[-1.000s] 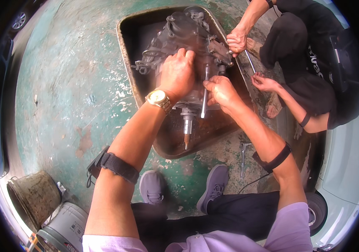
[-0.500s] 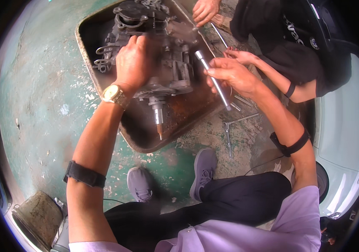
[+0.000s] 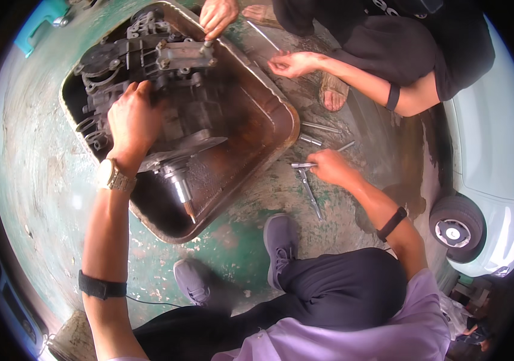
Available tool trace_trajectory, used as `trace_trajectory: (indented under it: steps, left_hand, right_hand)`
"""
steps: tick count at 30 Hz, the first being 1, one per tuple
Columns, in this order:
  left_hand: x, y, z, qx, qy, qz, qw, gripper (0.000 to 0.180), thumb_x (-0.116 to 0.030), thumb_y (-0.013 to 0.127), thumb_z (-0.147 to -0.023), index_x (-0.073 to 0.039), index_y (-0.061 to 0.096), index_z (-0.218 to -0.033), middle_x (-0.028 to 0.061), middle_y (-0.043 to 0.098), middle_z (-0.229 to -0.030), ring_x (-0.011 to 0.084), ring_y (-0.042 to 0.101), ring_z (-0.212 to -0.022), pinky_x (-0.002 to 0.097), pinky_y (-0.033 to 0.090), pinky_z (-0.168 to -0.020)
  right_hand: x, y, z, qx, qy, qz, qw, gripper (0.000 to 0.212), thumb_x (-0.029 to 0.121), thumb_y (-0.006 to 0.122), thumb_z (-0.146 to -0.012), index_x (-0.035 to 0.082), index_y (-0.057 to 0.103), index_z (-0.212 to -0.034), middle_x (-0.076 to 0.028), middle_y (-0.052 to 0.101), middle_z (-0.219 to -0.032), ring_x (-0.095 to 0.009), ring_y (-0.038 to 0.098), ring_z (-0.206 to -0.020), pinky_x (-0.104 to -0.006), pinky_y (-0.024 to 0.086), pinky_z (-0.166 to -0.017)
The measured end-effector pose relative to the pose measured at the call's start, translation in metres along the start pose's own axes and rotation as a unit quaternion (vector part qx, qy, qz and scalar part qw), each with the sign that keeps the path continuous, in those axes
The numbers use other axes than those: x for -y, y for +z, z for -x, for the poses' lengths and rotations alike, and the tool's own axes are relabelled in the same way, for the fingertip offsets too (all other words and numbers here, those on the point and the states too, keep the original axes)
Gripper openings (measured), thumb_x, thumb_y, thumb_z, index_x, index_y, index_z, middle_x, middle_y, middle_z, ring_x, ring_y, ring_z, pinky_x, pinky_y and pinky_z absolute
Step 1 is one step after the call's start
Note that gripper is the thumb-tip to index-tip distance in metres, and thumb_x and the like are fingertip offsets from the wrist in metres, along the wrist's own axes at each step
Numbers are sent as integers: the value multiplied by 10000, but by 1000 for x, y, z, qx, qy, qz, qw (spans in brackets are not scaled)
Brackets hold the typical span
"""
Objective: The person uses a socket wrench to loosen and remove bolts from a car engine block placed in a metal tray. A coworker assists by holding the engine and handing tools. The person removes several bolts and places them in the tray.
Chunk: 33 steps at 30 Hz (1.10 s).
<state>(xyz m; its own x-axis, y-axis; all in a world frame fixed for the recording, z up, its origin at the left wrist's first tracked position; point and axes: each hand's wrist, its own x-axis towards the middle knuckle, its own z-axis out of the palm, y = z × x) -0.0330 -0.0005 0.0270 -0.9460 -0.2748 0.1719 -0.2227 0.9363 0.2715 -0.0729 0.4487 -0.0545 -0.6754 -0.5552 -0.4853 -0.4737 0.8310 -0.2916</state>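
Observation:
My left hand [image 3: 132,119], with a watch at the wrist, rests with curled fingers on the casing of a dark metal gearbox [image 3: 176,114]. What lies under its fingertips is hidden. The gearbox sits in a rusty tray [image 3: 242,165], its splined shaft [image 3: 182,191] pointing towards me. Down at the floor on the right, my right hand [image 3: 334,167] is closed round a silver metal tube [image 3: 302,165], whose short end shows past the fingers. Just below it lies a hinged-looking metal wrench [image 3: 311,195]; the hand covers part of it.
Several metal bars [image 3: 322,127] lie on the floor right of the tray. Across from me, a co-worker's hand [image 3: 218,17] touches the gearbox; the other hand [image 3: 293,64] holds a long rod [image 3: 263,35]. A pale car [image 3: 491,162] stands at the right, a turquoise stool [image 3: 36,25] far left.
My right hand has gone down from beside the gearbox to the floor tools, taking the silver tube with it. My left hand stays on the gearbox; the view has shifted.

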Motion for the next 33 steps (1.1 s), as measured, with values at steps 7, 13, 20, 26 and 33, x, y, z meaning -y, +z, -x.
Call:
trace_trajectory:
  steps: [7,13,20,26,33]
  left_hand:
    - [-13,6,-6,37,-10,-55,998,292,-204,736,-800,-72,648,-1045,152,668,-1026,391,645,-933,477,509,-780]
    - [-8,12,-8,26,-22,-33,999,289,-181,729,-801,-93,650,-1064,150,678,-1025,392,643,-962,476,509,-792]
    - [-4,14,-8,6,-28,-5,1000,268,-199,715,-820,-95,659,-1060,134,684,-1026,376,646,-961,462,512,-795]
    - [1,17,-5,-28,13,28,999,249,-205,708,-819,-89,658,-1033,127,686,-1019,370,648,-940,447,516,-780]
    - [0,19,-5,-33,7,31,999,224,-194,707,-818,-90,664,-1013,115,685,-1024,351,651,-946,445,518,-784]
  right_hand:
    - [4,20,-25,-101,-84,0,991,91,99,662,-788,43,673,-859,-175,660,-899,-403,653,-868,-505,524,-764]
    - [-13,12,-49,-179,-3,34,983,163,100,699,-770,18,636,-896,-193,644,-936,-406,653,-883,-498,530,-767]
    - [-27,24,-87,-115,15,140,983,196,75,665,-784,-6,657,-962,-231,661,-980,-403,669,-902,-487,541,-772]
    - [-28,-11,-52,-171,49,-93,980,298,140,687,-838,-40,614,-1065,-196,661,-884,-324,679,-853,-426,544,-767]
    - [2,-59,-15,-105,103,-733,665,222,231,629,-955,54,649,-1089,-40,671,-868,-140,623,-714,-345,511,-661]
